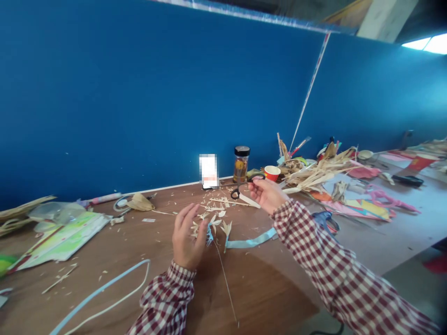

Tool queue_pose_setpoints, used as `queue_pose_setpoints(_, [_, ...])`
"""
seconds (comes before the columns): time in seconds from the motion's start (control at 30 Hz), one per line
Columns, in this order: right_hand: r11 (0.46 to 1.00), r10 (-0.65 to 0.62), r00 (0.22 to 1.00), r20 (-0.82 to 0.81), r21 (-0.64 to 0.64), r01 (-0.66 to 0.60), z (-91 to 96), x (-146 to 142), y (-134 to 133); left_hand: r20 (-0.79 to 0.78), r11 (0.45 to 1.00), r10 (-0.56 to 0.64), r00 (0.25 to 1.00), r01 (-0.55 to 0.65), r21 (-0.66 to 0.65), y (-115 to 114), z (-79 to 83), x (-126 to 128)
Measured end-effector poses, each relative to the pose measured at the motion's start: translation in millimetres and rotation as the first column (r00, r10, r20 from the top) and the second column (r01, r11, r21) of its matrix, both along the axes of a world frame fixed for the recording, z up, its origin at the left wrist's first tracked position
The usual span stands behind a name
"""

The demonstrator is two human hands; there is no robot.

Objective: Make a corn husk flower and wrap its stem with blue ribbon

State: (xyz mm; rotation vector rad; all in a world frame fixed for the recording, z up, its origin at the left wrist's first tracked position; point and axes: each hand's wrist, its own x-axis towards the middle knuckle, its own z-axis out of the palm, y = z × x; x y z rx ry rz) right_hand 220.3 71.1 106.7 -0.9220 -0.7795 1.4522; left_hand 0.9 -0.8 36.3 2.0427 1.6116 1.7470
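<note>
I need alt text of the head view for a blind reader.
A person in checked sleeves holds black-handled scissors in the right hand, while the left hand touches a small straw ornament over a brown table strewn with scraps. A jar, a red cup and dried husks sit by the blue wall.

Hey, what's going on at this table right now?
A person in checked sleeves is at a wooden table. The left hand holds a small straw piece on a thin stalk, a blue ribbon beside it. The right hand holds black-handled scissors a little farther back. Scattered straw clippings lie around them.
</note>
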Motion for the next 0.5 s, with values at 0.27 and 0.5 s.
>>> queue_pose_setpoints(0.27, [0.985,0.068,0.946,-0.317,-0.131,-0.114,-32.5,-64.7,-53.3,0.134,0.959,-0.235,0.963,0.252,-0.128,-10.2,0.2,13.4])
queue_pose_setpoints(0.5, [0.989,0.118,0.991,0.057,0.082,-0.122,-45.8,-73.3,-71.4,0.653,0.801,-0.287,0.701,0.549,-0.238,-3.0,-3.7,9.6])
